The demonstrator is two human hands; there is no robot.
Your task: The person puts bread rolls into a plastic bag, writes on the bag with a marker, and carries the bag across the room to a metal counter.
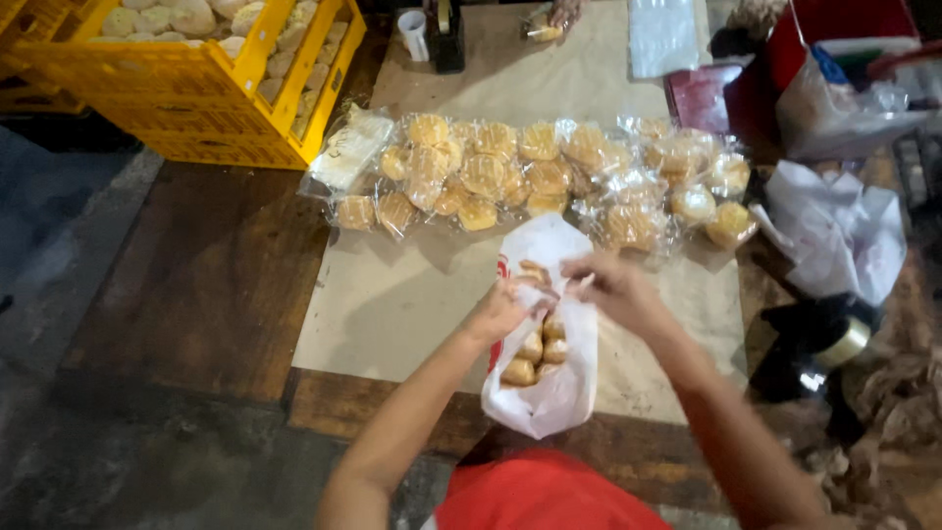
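From the head camera, the person's left hand (498, 312) and right hand (613, 285) meet at the mouth of a white plastic bag (559, 393) lying near the front edge of the brown paper sheet (392, 304). The fingers of both hands pinch the bag's upper rim, pulling the opening apart over the small buns (535, 353) inside. The step in hand looks like bagging: the mouth is held open while the buns sit low in the bag. The next move would call for a firm hold on the film so the load does not spill toward the near edge.

One white bag is in the hands, with about five buns showing in it. Farther off lies a row of clear bun packets (549, 182), too overlapped to count. One yellow crate (196, 79) of buns stands far left.
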